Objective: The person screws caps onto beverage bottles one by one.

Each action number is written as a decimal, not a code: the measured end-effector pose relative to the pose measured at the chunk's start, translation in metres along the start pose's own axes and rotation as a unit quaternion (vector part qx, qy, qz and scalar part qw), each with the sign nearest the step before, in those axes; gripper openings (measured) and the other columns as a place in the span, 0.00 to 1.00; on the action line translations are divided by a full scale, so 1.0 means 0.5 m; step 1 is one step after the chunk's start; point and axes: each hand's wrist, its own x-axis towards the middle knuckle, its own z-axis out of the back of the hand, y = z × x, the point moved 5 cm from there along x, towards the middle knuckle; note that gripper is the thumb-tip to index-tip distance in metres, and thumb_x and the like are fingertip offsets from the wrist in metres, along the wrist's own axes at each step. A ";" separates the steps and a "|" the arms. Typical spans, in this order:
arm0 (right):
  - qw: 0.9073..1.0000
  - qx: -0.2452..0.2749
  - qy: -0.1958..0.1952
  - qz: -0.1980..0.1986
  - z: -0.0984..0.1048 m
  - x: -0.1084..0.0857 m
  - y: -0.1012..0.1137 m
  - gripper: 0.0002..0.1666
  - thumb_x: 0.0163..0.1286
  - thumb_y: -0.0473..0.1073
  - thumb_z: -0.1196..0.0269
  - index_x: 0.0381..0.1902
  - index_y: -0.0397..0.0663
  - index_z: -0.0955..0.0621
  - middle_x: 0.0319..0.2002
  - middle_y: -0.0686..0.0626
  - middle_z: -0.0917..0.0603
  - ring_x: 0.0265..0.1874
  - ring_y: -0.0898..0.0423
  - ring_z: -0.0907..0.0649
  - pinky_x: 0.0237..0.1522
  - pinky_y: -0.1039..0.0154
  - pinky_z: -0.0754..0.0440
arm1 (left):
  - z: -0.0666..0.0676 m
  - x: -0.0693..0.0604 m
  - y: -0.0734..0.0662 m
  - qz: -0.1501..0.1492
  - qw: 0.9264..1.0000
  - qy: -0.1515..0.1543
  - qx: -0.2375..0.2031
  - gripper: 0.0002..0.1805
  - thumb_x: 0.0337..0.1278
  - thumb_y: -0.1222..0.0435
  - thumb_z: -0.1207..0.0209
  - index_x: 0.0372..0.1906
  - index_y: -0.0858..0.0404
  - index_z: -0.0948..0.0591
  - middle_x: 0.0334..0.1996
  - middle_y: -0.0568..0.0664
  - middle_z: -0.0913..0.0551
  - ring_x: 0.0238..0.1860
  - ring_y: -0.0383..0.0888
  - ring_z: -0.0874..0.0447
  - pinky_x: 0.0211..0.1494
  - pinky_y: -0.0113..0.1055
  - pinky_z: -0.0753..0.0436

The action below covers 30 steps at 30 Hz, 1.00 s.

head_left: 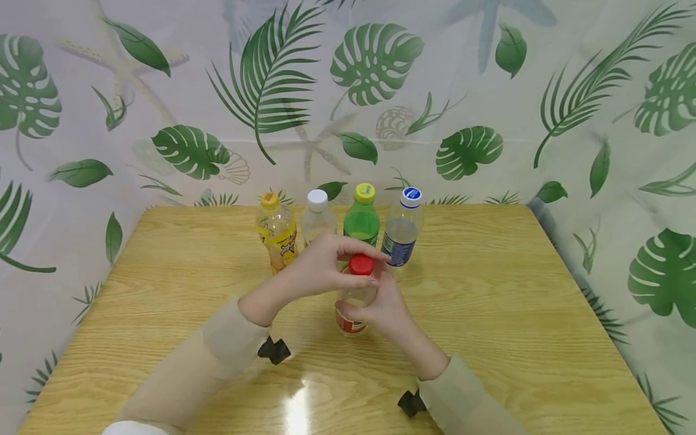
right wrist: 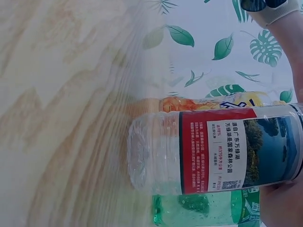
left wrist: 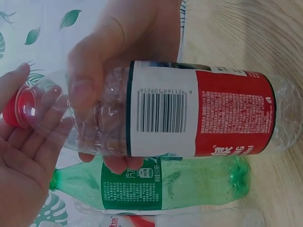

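Observation:
A clear plastic water bottle (left wrist: pixel 165 109) with a red, white and dark label stands roughly upright in front of me; whether its base touches the table cannot be told. My right hand (head_left: pixel 388 305) grips the upper body of the bottle, thumb on one side and fingers round the other. At the top, my left hand (head_left: pixel 326 266) holds the red cap (head_left: pixel 361 264) between thumb and fingers. In the left wrist view, fingers of the left hand (left wrist: pixel 23 161) reach behind the bottle neck. The cap sits on the neck.
Behind stand several bottles in a row: a yellow-capped one (head_left: pixel 278 232) with a yellow label, a white-capped clear one (head_left: pixel 318 217), a green one (head_left: pixel 361 217) and a blue-and-white-capped one (head_left: pixel 402 229). They stand on a wooden table (head_left: pixel 489 314) before a leaf-print cloth (head_left: pixel 293 181).

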 end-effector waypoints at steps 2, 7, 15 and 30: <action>0.999 -0.031 0.003 -0.008 0.003 0.000 0.002 0.40 0.56 0.33 0.24 0.66 0.35 0.27 0.60 0.38 0.17 0.55 0.52 0.16 0.61 0.63 0.17 | -0.001 -0.004 -0.002 0.003 1.000 -0.009 0.015 0.22 0.61 0.70 0.27 0.60 0.66 0.13 0.56 0.55 0.09 0.51 0.44 0.10 0.52 0.33 0.12; 0.994 -0.102 0.017 -0.037 0.010 -0.003 0.016 0.38 0.57 0.36 0.21 0.64 0.38 0.22 0.59 0.42 0.14 0.58 0.44 0.16 0.63 0.49 0.18 | -0.004 -0.017 0.000 0.011 0.999 -0.032 0.040 0.27 0.58 0.71 0.25 0.63 0.68 0.15 0.58 0.58 0.10 0.58 0.52 0.10 0.61 0.37 0.12; 0.977 -0.205 0.038 -0.040 0.019 -0.004 0.036 0.37 0.54 0.42 0.16 0.60 0.44 0.20 0.53 0.47 0.12 0.58 0.45 0.14 0.65 0.38 0.18 | 0.005 -0.045 0.022 0.034 0.997 -0.063 0.032 0.29 0.55 0.68 0.22 0.63 0.67 0.16 0.60 0.57 0.11 0.62 0.53 0.12 0.67 0.43 0.14; 0.916 -0.395 0.064 -0.019 0.031 -0.006 0.069 0.46 0.52 0.58 0.15 0.65 0.50 0.19 0.55 0.47 0.09 0.49 0.48 0.09 0.48 0.51 0.10 | 0.000 -0.083 0.062 0.094 0.994 -0.039 0.026 0.27 0.60 0.64 0.24 0.63 0.64 0.16 0.60 0.55 0.11 0.63 0.53 0.12 0.69 0.45 0.15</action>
